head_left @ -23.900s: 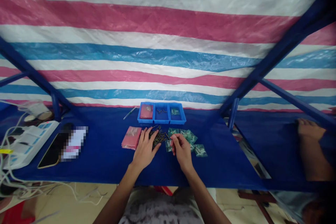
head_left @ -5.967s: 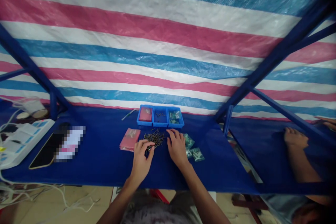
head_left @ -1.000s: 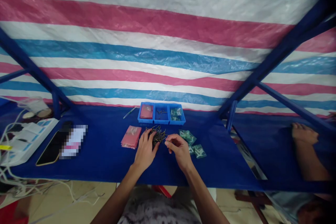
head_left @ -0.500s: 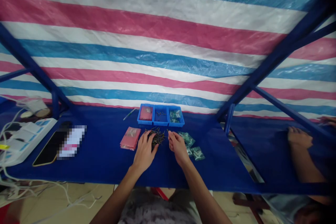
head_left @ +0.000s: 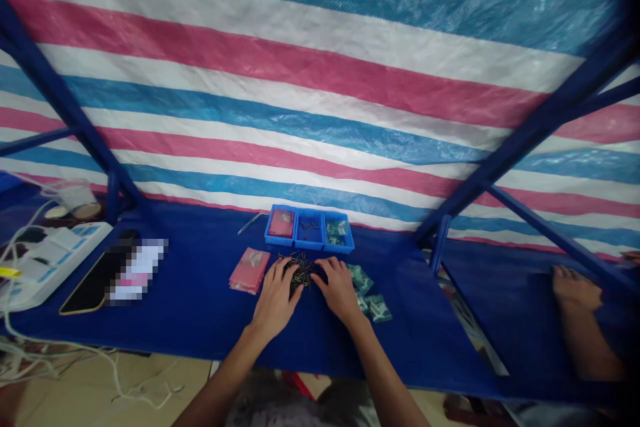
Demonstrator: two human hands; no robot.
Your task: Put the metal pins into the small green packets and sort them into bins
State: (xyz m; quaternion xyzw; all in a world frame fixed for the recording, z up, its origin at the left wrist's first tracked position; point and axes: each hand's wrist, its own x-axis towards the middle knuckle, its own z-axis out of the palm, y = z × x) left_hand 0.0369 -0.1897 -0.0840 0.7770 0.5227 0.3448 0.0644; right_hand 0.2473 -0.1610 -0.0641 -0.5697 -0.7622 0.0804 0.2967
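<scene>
A heap of dark screws (head_left: 301,270) lies on the blue table between my two hands. My left hand (head_left: 274,290) rests along its left side, thumb and fingers apart, fingertips touching the screws. From the right, my right hand (head_left: 339,287) reaches to the heap's edge, thumb spread from the curved fingers and no held thing visible. Just left of my left hand is a stack of pink bags (head_left: 249,271). Small green bags (head_left: 379,307) with metal parts inside lie beside my right hand, which partly hides some of them.
Behind the heap stands a three-part blue tray (head_left: 309,245) holding pink bags, a few screws and green bags. A pen-like stick (head_left: 249,224) lies left of it. Further left are a phone (head_left: 93,280) and a power strip (head_left: 65,260). Another person's hand (head_left: 577,287) rests far right.
My right hand has moved left to the heap; its pinched fingers have opened and the thin piece between them no longer shows. My left hand stays at the heap. The view has tilted slightly.
</scene>
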